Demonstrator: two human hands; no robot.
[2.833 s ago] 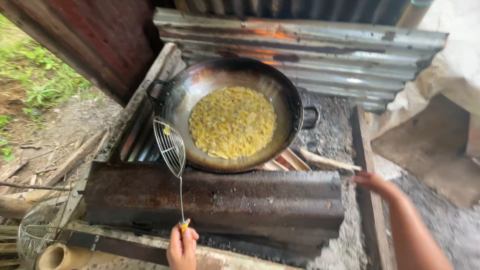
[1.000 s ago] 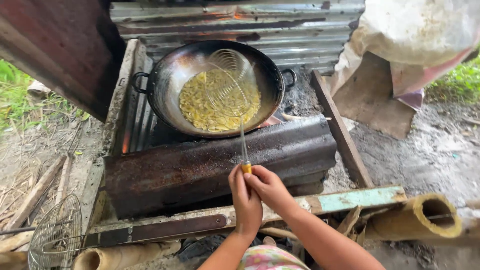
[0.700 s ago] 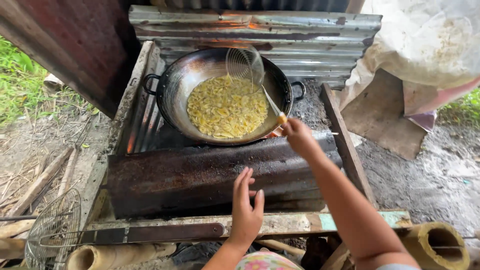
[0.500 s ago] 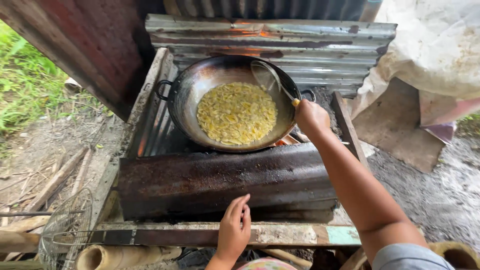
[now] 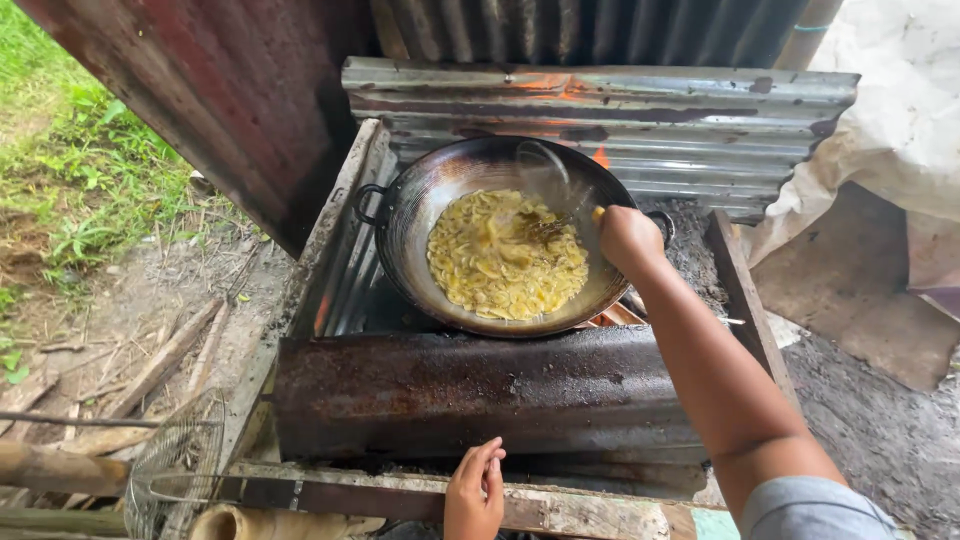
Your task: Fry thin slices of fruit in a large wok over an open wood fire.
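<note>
The wire skimmer (image 5: 545, 195) has passed from both hands at the near edge of the stove to the right hand (image 5: 628, 238) alone, and its mesh now sweeps, blurred, through the yellow slices (image 5: 505, 265) frying in the dark wok (image 5: 420, 210), so stirring is under way; the right hand is clenched around the handle, while the left hand (image 5: 475, 492) rests flat and loose on the wooden front rail (image 5: 590, 512), grasping nothing

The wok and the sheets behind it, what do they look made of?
The wok looks like dark, blackened metal with a dull sheen and two loop handles. The sheets behind look like corrugated metal, grey with orange rust patches. The skimmer in the right hand seems to be wire mesh, though blurred.
</note>
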